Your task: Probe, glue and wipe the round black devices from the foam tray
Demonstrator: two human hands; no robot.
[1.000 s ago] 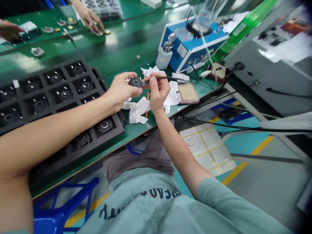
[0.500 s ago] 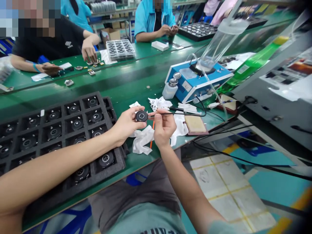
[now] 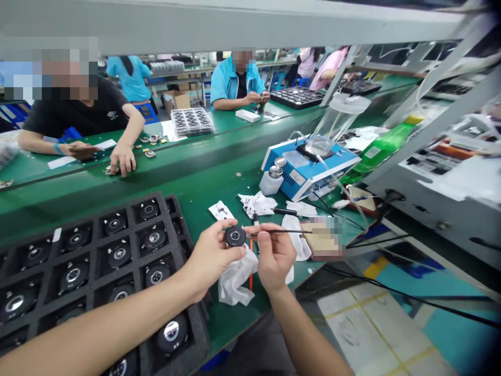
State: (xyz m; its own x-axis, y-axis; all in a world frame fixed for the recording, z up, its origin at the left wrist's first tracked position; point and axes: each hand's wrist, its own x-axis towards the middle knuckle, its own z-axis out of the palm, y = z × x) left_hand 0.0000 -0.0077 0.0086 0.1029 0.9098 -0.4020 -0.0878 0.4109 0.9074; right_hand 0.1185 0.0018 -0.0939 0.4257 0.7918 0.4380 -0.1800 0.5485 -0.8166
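Note:
A round black part [image 3: 235, 236] with small metal dots at its centre is held by its edge between the thumb and fingers of my left hand [image 3: 213, 256]. My right hand [image 3: 274, 253] pinches a thin dark tool [image 3: 287, 231], whose tip reaches the right edge of the part. Under the hands lie a crumpled white cloth [image 3: 237, 277] and an orange stick [image 3: 251, 271]. At the left, a black foam tray [image 3: 136, 250] holds several similar round parts in square compartments.
Behind the hands are stained white wipes [image 3: 257, 203], a metal-topped bottle [image 3: 271, 180] and a blue box-shaped device [image 3: 309, 164]. A tan pad [image 3: 323, 237] lies at right, near a green bottle [image 3: 385, 146]. Across the bench, a person's hand [image 3: 122, 158] touches a small part.
The camera view has tilted up, so the bench appears lower and an overhead beam shows. Both hands keep their holds. The hand across the bench has moved nearer, onto a small part.

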